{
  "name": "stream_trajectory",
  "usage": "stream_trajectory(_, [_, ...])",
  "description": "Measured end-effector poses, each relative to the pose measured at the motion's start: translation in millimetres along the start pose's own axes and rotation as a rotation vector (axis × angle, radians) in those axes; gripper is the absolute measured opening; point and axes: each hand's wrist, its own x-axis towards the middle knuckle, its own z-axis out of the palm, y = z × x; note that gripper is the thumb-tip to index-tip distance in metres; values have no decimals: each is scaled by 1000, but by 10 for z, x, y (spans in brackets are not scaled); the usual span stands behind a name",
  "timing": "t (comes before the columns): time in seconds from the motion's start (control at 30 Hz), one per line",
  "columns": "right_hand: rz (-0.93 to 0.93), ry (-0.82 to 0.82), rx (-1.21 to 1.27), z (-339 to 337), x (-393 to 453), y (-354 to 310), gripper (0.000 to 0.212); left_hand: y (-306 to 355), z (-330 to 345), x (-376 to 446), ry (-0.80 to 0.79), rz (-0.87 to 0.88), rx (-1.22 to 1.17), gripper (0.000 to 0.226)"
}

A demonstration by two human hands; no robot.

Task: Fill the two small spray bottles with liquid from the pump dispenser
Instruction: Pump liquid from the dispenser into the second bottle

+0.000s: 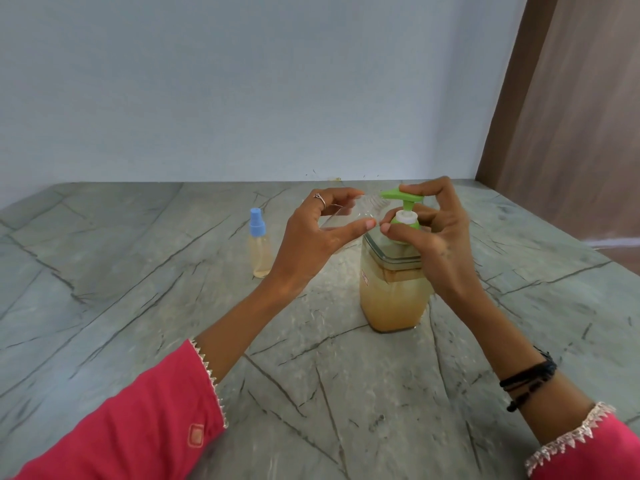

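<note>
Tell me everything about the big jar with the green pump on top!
The pump dispenser is a clear, squarish plastic jar standing upright on the grey stone table, mostly full of cloudy yellow-brown liquid. A small label shows on its side. On top sits a green pump with a white collar, spout pointing left. The right hand grips the pump, one finger resting on its head.

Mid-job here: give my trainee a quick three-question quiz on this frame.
1. True or false: the capped spray bottle already holds liquid.
2. Which hand presses the green pump head? A) left B) right
3. What does the left hand hold at the nozzle?

Key: 1 true. 2 B, the right hand. 3 the clear uncapped bottle, tilted, neck toward the spout of the pump dispenser.
</note>
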Motion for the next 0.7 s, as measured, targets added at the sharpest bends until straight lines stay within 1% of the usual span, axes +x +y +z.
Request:
stream_trajectory(0.1, [31,5,20,-3,32,-9,31,-5,12,-10,-7,-7,0,38])
stream_trajectory(0.2, [41,-8,27,-9,51,-15,33,-15,-5,-8,-21,5,31,38])
stream_trajectory(0.43, [-5,-51,-24,0,-9,-24,39,5,4,-11,-6,-7,-24,37])
stream_trajectory(0.7, [-58,-101,-88,-33,-33,27,38,8,4,-11,3,-10,-42,37])
